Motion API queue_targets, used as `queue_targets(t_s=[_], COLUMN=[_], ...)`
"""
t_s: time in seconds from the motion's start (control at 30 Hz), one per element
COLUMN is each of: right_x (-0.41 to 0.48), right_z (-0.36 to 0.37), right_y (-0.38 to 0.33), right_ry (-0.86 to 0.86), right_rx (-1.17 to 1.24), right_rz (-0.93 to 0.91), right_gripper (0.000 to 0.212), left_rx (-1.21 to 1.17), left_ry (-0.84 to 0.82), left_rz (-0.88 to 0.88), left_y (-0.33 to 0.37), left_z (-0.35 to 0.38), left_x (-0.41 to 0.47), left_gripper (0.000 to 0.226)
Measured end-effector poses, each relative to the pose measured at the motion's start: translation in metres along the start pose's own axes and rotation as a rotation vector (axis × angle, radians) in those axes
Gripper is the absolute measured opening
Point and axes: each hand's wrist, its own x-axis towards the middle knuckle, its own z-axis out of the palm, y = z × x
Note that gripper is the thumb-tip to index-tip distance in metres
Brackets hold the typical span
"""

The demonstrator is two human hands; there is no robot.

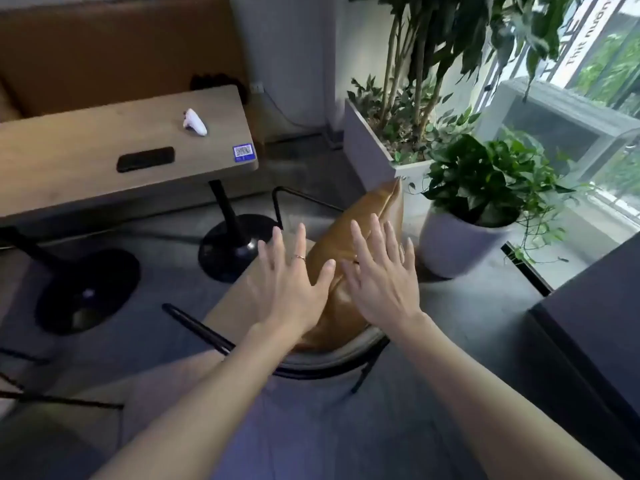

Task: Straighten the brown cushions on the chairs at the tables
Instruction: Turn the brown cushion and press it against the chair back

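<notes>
A brown leather cushion (370,216) stands on edge on a beige chair (228,306) with black metal arms, leaning against the chair's back. My left hand (291,282) hovers flat over the cushion's left side, fingers spread, a ring on one finger. Over the cushion's front face my right hand (381,275) is spread the same way. Neither hand grips anything; whether the palms touch the leather I cannot tell. The cushion's lower part is hidden behind my hands.
A wooden table (69,168) on black pedestal bases stands at the left, with a black phone (145,159) and a white controller (195,122) on it. A white round plant pot (457,247) and a rectangular planter (363,143) stand right of the chair. A dark cabinet (595,323) is at the right.
</notes>
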Motion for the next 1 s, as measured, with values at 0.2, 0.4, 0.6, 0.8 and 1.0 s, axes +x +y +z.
queue_targets(t_s=[0.2,0.4,0.6,0.8,1.0], right_x=[-0.020,-0.021,-0.032,-0.051,-0.053], right_z=[0.057,0.077,0.073,0.067,0.088], right_y=[0.015,0.009,0.017,0.041,0.051], right_ry=[-0.149,-0.135,-0.010,-0.208,-0.342], right_rx=[0.151,0.269,0.477,0.733,1.103], right_rz=[0.098,0.114,0.239,0.912,1.104], right_gripper=[0.067,0.067,0.053,0.087,0.036], left_rx=[-0.053,-0.415,-0.638,-1.030,-1.319], left_ry=[-0.075,0.217,0.232,0.209,0.180], left_rz=[-0.139,-0.237,-0.666,-1.097,-1.200], left_y=[-0.021,-0.027,-0.026,-0.013,-0.019], left_z=[0.065,0.091,0.096,0.088,0.093], left_x=[-0.018,-0.022,-0.035,-0.040,-0.029], left_gripper=[0.079,0.071,0.081,0.120,0.145])
